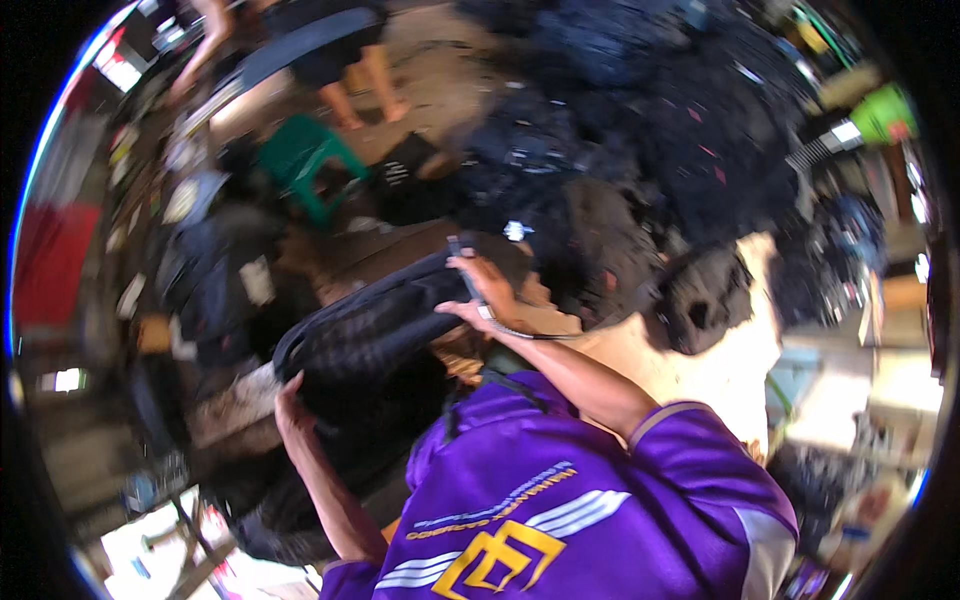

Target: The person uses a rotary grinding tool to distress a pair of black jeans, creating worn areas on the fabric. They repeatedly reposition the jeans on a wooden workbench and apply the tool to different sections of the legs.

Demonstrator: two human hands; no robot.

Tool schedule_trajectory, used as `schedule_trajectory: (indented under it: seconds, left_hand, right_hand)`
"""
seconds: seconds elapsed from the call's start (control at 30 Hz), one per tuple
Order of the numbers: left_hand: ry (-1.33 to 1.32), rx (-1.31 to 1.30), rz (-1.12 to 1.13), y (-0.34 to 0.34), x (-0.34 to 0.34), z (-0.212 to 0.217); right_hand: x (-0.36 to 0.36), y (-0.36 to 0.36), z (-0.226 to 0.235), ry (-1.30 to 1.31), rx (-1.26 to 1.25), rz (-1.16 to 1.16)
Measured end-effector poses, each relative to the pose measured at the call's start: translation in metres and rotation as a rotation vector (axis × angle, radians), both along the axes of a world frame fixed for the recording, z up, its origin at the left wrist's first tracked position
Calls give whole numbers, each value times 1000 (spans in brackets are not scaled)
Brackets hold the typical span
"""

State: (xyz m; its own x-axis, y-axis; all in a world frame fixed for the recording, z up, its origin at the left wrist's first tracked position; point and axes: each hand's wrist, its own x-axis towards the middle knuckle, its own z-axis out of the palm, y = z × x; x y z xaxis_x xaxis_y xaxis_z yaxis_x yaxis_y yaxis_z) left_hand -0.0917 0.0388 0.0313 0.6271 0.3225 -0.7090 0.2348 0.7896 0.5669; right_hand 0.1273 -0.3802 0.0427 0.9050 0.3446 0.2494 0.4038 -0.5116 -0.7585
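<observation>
A long black bag (365,310) with a padded, rounded rim lies slanted across the front of me, its left end nearer. At that left end my left hand (292,408) is closed on the rim, its fingertips partly hidden. My right hand (484,287) rests at the bag's far right end, thumb and fingers spread apart. A small, thin item shows by its fingertips, too blurred to name. Along my right wrist runs a thin dark cord (530,334). Below the rim, the bag's dark body merges with shadow.
A big heap of dark bags (660,130) fills the far right, with a separate black bundle (703,300) in front. A green plastic stool (312,165) stands at the far left, near another person's bare legs (365,88). More dark bags (225,270) lie left.
</observation>
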Motion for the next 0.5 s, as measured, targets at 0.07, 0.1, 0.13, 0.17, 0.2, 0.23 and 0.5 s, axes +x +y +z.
schedule_trajectory:
  seconds: [0.07, 0.1, 0.13, 0.17, 0.2, 0.23, 0.5]
  left_hand:
    - [-67, 2, -29, 2, 1, 20]
    - [-112, -84, -67, -1, 4, 30]
    - [-191, -138, -86, -7, 6, 45]
    - [-21, -4, -147, -19, 9, 57]
    - [68, 98, -284, -27, 14, 68]
    - [128, 117, -287, -31, 20, 79]
    - [33, 216, -34, -4, 9, 50]
  right_hand:
    - [6, 20, 17, -63, 0, 8]
    - [17, 43, 18, -92, 48, 40]
    - [29, 67, 16, -137, 92, 52]
    - [39, 91, 12, -163, 106, 89]
    - [44, 107, 7, -118, 91, 172]
    - [45, 118, 0, -55, 71, 241]
    - [42, 135, -15, -66, -85, 330]
